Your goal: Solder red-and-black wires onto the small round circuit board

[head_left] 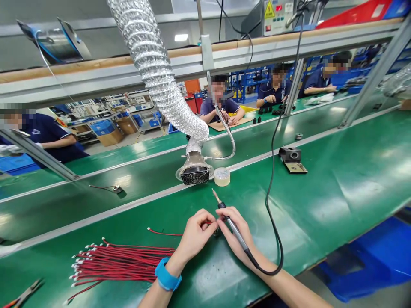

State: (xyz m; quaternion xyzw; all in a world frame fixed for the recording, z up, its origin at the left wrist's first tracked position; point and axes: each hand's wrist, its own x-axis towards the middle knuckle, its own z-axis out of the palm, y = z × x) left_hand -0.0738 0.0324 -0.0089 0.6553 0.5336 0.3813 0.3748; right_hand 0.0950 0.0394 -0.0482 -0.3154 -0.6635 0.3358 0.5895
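My left hand (199, 233), with a blue band on its wrist, pinches a thin red wire (165, 233) whose white connector end sticks out to the left. Beside it my right hand (236, 233) holds a soldering iron (236, 231), its tip pointing up and away and its black cord looping to the right. The fingertips of both hands meet at a small round metal part (217, 232), mostly hidden by the fingers. To the left lies a bundle of red wires (125, 262) with white connectors, partly behind my left forearm.
A fume duct (194, 169) hangs beyond the hands, next to a tape roll (222, 176). Pliers (27, 294) lie front left. A metal stand (293, 160) is at right, a small wired part (117, 189) on the far strip. Several people sit across.
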